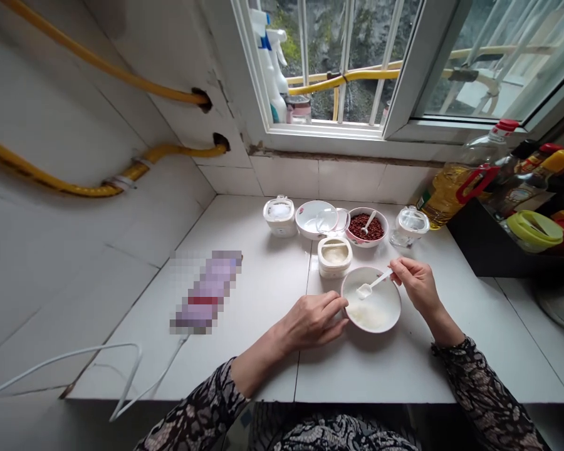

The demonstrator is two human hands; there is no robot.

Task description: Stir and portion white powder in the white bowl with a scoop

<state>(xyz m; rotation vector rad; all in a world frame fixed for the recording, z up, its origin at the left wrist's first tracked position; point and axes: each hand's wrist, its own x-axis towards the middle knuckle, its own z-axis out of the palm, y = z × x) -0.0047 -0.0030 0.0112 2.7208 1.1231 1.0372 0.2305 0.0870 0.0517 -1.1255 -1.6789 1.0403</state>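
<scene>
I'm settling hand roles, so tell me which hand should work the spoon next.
Right, I'd judge: the right hand holds the spoon over the front bowl, while the left hand is at its rim.

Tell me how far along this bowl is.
Already in the bowl: pale grains. In hand: a white spoon in the right hand, over the bowl, with the left hand at its rim. Possibly left: more scooping, as the jar behind holds pale contents; the amount isn't clear.

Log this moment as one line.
left hand: at rim of round white bowl | right hand: holding small white spoon over it | pale grains: in bowl
</scene>
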